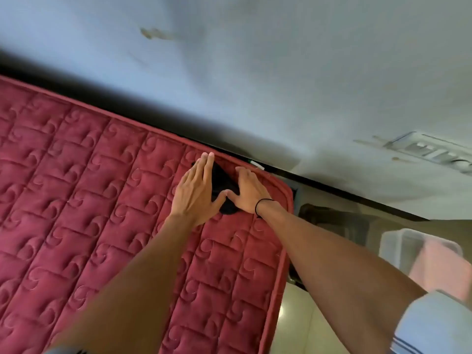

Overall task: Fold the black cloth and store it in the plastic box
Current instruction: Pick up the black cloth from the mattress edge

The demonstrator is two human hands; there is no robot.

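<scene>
The black cloth (222, 183) lies as a small dark bundle near the far right corner of the red quilted mattress (84, 200). My left hand (195, 191) rests flat on its left side, fingers stretched out together. My right hand (249, 191), a black band on the wrist, lies flat on its right side. Both thumbs meet over the cloth, and the hands hide most of it. The clear plastic box (393, 245) stands on the floor to the right of the mattress, with a pink cloth (439, 269) hanging over its rim.
A pale grey wall (255, 60) runs along the far edge of the mattress, with a dark gap between them. A light fitting or switch plate (431, 149) is on the wall at right. Glossy floor (301, 325) shows beside the mattress at lower right.
</scene>
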